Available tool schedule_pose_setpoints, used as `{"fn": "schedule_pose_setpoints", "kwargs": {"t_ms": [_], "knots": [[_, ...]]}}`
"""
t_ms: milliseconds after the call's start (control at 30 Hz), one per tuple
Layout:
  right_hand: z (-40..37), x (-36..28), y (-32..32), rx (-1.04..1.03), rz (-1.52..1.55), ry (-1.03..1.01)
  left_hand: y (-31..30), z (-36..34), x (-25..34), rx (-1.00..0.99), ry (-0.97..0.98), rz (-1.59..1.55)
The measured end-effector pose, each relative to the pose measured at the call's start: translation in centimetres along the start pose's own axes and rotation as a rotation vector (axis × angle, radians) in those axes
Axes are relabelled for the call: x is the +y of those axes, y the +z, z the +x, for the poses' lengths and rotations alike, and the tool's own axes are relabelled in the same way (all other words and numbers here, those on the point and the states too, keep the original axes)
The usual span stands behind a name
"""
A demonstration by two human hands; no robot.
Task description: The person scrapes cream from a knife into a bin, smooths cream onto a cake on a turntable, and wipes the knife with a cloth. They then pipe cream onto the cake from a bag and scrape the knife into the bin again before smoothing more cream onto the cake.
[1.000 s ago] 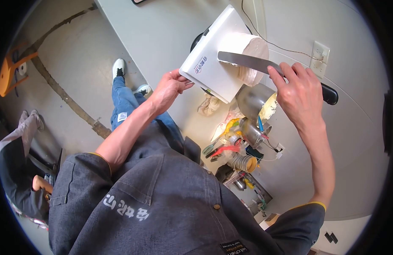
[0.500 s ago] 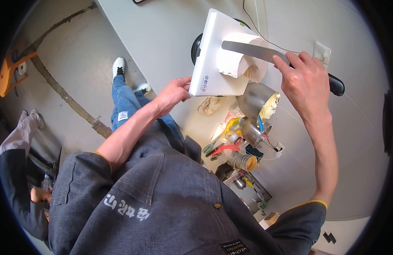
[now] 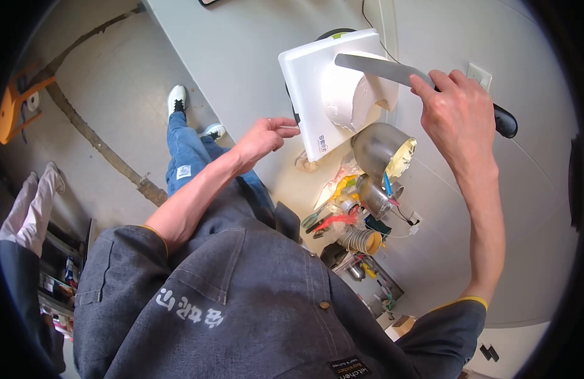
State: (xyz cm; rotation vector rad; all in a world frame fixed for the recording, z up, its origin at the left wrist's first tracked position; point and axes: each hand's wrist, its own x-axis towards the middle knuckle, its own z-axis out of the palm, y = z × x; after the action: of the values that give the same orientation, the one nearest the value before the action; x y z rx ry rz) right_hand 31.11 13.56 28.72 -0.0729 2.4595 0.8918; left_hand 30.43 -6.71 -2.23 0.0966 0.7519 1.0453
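Currently, head view: right hand is clamped on the black-handled spatula, blade flat across the top of the white cake. Cake sits on a white square board, far centre of the worktop. Left hand is open-fingered at the board's left edge; contact unclear. Steel bowl stands just near of the cake.

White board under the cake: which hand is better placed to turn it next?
Left, probably. The left hand is empty, fingertips at the white board's edge. The right hand grips the spatula, its blade laid against the cake.
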Motion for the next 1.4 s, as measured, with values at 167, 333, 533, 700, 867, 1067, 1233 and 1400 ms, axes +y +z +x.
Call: {"fn": "schedule_pose_setpoints", "kwargs": {"t_ms": [167,333,533,700,867,1067,1233,1400], "knots": [[-0.6,-0.3,-0.6,-0.052,0.014,0.067,0.2,-0.7,0.4,0.073,0.183,-0.179],[-1.5,-1.1,-1.1,-0.095,0.117,0.015,0.0,-0.5,0.3,0.046,0.268,-0.275],[-1.8,-2.7,-1.4,-0.023,0.061,-0.084,-0.1,-0.4,0.6,0.069,0.243,-0.258],[-0.8,-2.2,-0.5,0.074,0.002,-0.07,-0.5,-0.4,0.1,0.018,0.173,-0.211],[-1.1,-2.2,-1.2,-0.228,0.044,-0.031,0.0,-0.9,0.5,0.052,0.165,-0.156],[-0.4,-1.9,-0.6,0.018,-0.016,-0.05,0.1,0.2,-0.7,0.014,0.142,-0.138],[-1.5,-3.2,-1.4,-0.097,0.064,-0.072,0.7,-0.3,-0.4,-0.001,0.157,-0.201],[-3.5,-4.7,-2.0,-0.189,0.059,-0.077,-0.2,0.1,0.3,0.023,0.301,-0.301]]}}
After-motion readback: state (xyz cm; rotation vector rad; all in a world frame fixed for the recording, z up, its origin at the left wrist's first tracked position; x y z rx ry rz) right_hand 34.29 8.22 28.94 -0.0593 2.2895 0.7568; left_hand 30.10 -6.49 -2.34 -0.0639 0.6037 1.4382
